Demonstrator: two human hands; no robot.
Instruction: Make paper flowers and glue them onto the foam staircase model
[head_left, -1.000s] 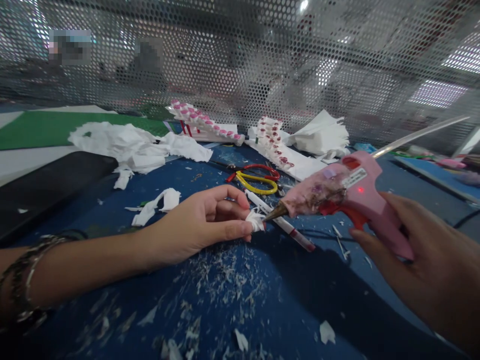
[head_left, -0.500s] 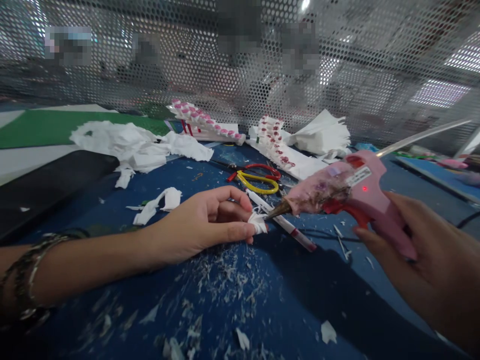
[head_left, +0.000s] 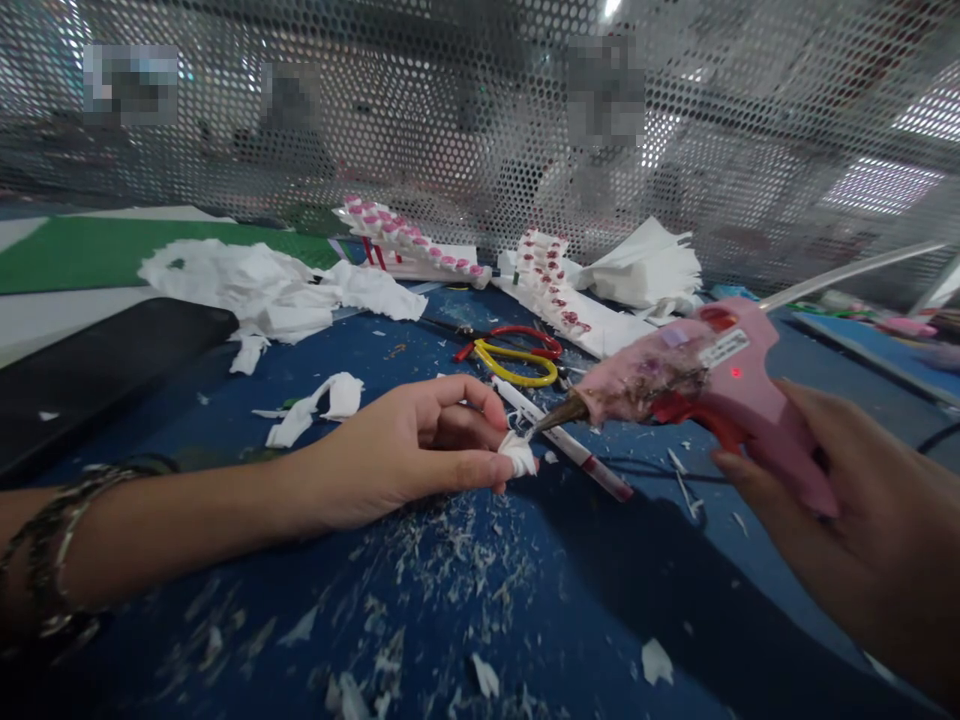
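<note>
Small white bundle and pink glue gun above a blue desk. The bundle is compact and matt, its surface wrapped in overlapping folds, with thin, loose wisps at its upper edge; it is pinched at the fingertips of the left hand, near the middle of the view. The right hand grips the glue gun by its handle, one digit beside the red trigger. The gun's front barrel is crusted with brownish residue; a pale label and a lit red spot mark its side, and a translucent stick projects from the rear. The tapered, dull brown nozzle points at the bundle's upper edge; whether the two touch cannot be told
</note>
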